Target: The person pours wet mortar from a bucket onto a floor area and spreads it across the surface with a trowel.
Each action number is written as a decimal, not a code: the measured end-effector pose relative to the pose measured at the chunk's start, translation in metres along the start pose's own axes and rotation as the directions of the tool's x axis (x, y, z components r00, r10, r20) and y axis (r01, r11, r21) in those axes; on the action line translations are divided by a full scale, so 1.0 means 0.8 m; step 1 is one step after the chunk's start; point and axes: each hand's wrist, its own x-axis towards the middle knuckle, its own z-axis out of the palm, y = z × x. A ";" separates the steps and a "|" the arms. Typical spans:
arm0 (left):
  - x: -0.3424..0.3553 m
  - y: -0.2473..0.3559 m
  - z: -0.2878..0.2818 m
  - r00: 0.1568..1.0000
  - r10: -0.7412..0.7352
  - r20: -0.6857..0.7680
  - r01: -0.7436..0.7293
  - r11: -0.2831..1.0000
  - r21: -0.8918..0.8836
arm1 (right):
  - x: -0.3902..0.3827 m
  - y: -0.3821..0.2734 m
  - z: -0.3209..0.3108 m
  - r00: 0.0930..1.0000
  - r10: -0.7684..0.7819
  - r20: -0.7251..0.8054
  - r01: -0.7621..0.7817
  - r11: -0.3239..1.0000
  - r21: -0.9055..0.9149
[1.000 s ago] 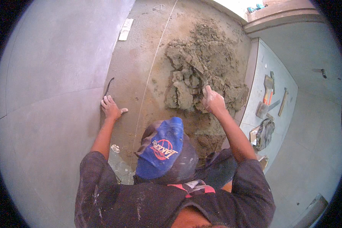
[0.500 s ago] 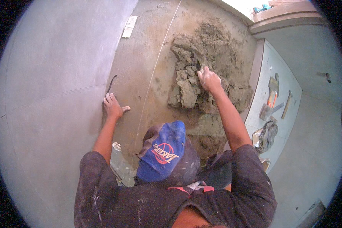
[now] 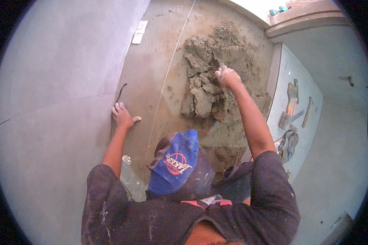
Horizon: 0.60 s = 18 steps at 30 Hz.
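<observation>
The mortar (image 3: 233, 49) lies right of the string (image 3: 165, 79)

Brownish floor (image 3: 145, 81), clumpy grey mortar heap (image 3: 202, 98), white strip (image 3: 139, 32), thin black strip (image 3: 120, 92)

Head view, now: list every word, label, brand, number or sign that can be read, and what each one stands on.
Blue cap: pale lettering over a red ball-shaped emblem; large enough to read, but I don't copy printed words or brands.
Pale strip on the floor: any marking is too small to read.
Tools on the ledge at right: no text I can make out.
No other lettering or numbers can be made out.
</observation>
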 end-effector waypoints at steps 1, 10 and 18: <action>0.001 -0.004 0.000 1.000 -0.006 -0.009 0.006 1.000 0.000 | -0.002 0.001 -0.007 0.998 -0.021 -0.057 0.025 0.997 0.071; -0.005 -0.010 0.010 0.999 0.009 -0.042 -0.010 1.000 -0.013 | -0.153 0.066 0.052 0.938 0.045 -0.345 0.054 0.961 0.273; -0.002 -0.004 0.003 0.999 0.007 -0.041 -0.008 1.000 -0.024 | -0.239 -0.059 0.176 0.990 0.107 -0.091 -0.040 0.838 0.544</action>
